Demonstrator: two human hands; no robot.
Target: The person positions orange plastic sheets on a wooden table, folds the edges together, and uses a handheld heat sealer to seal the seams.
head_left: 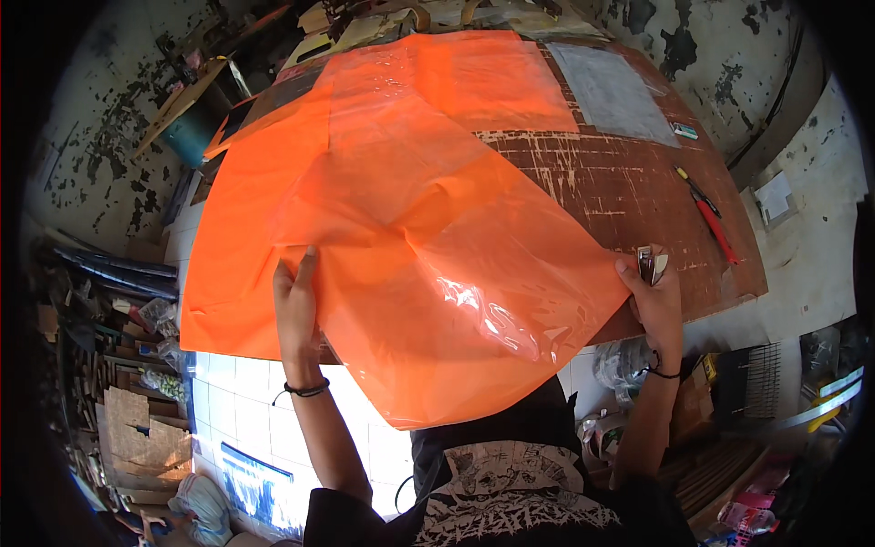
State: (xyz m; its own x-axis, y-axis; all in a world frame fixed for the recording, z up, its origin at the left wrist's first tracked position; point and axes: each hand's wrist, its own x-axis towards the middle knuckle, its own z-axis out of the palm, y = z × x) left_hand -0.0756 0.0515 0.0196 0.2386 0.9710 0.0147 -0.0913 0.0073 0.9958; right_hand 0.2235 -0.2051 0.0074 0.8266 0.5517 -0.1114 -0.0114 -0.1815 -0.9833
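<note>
A large glossy orange plastic sheet (428,246) is stretched between my two hands, its front corner hanging past the table edge towards my body. My left hand (296,301) grips its left edge, thumb on top and the fingers partly hidden. At the right corner my right hand (656,296) pinches the sheet between thumb and fingers. A small shiny metal tool (646,263) with a pale part also sits in that hand; its exact kind is unclear. Beneath the sheet, a matte orange piece (232,264) covers the table's left side.
The brown worktable (583,178) is scratched and worn. A red-handled tool (717,232) and a pen-like dark tool (697,190) lie to the right. Farther back are a greyish translucent sheet (615,91) and a small box (684,131). Stacked scraps (137,438) crowd the left floor.
</note>
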